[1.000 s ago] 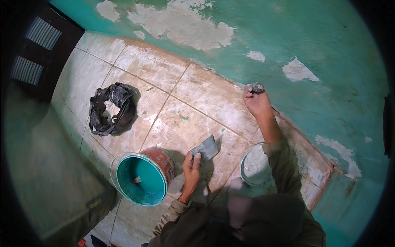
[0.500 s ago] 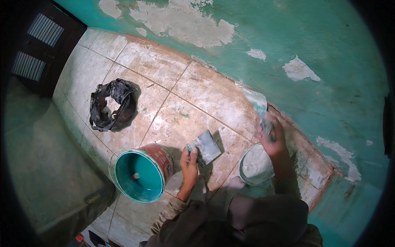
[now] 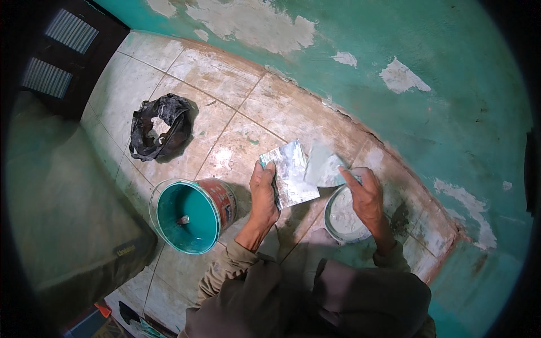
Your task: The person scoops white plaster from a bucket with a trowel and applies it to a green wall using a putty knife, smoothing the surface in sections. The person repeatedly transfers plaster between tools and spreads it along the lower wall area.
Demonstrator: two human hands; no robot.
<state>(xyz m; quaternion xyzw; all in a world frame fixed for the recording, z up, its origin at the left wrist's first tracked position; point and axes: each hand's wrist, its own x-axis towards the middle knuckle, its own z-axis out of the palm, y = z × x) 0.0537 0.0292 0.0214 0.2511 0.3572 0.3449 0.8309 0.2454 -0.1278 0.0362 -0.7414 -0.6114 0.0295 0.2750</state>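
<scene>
- While a dark door [image 3: 61, 52] with slatted panels stands at far left, a black plastic bag [image 3: 181, 115] sits open on the stained tile floor [image 3: 208, 84], white material [image 3: 160, 126] inside.
- Nearer the person, a red-sided bucket [image 3: 223, 196] holds teal liquid [image 3: 194, 211].
- Right of the bucket, the left hand [image 3: 262, 194] clamps the left edge of a flat, smeared plate [image 3: 292, 174], held above the floor.
- At the plate's right edge, a broad-bladed scraper [image 3: 326, 168] tilts; whether the two touch cannot be told.
- Below the blade, a round tub [image 3: 340, 239] of white paste [image 3: 344, 215] rests on the tiles, partly hidden.
- Gripping the scraper, the right hand [image 3: 369, 201] extends a finger toward its blade, apart from the left hand.
- Beyond, the green wall [image 3: 456, 132] shows pale, bare patches [image 3: 403, 76].
</scene>
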